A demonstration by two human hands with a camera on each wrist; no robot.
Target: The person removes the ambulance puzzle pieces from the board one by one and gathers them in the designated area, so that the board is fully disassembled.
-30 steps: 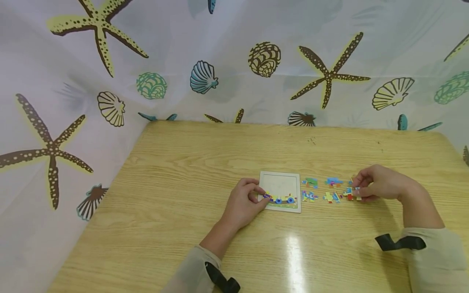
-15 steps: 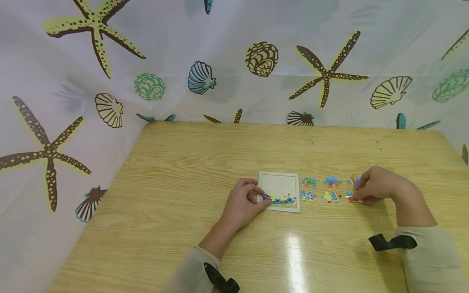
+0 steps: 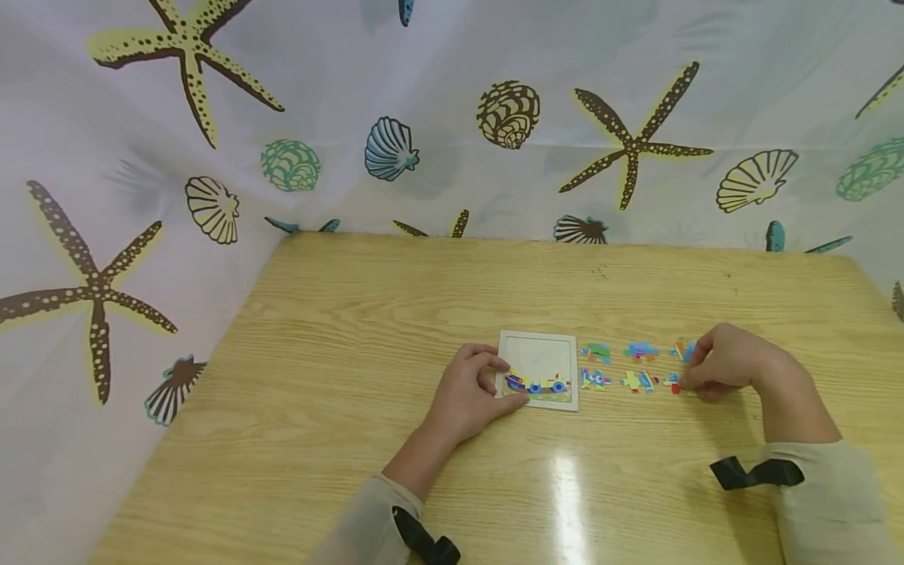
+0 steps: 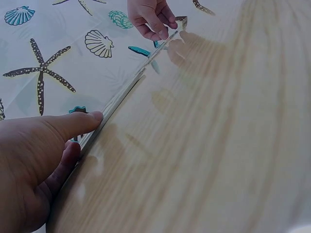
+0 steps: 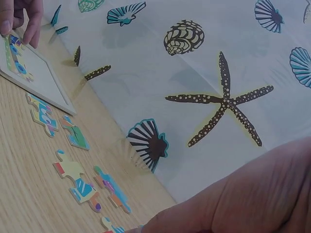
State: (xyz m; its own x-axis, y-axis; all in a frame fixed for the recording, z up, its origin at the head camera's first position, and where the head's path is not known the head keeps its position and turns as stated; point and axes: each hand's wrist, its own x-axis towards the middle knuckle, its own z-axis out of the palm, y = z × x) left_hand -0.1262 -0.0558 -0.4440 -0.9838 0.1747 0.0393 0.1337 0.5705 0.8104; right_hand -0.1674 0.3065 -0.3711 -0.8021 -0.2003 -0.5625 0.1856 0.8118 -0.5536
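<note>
A small square jigsaw board [image 3: 540,351] lies on the table, its bottom row filled with joined pieces [image 3: 538,386]. My left hand [image 3: 469,392] holds the board at its lower left corner, thumb along the front edge and fingers at the left side. My right hand [image 3: 730,362] pinches a red and blue jigsaw piece [image 3: 672,382] at the right end of the near row of loose pieces. Its fingertips partly cover that piece. Just behind lies an orange and blue piece [image 3: 683,350], close to the fingers. In the right wrist view the pinched piece is mostly out of sight.
Between the board and my right hand lie other loose pieces in two rows, among them a green one [image 3: 598,351], a blue and purple one [image 3: 641,351] and a yellow one [image 3: 632,380]. A curtain with starfish and shells [image 3: 452,118] hangs behind the wooden table [image 3: 353,329].
My left thumb has shifted off the joined pieces to the board's front edge. My right hand has drawn back slightly from the far row, uncovering the orange and blue piece, and pinches the red and blue piece.
</note>
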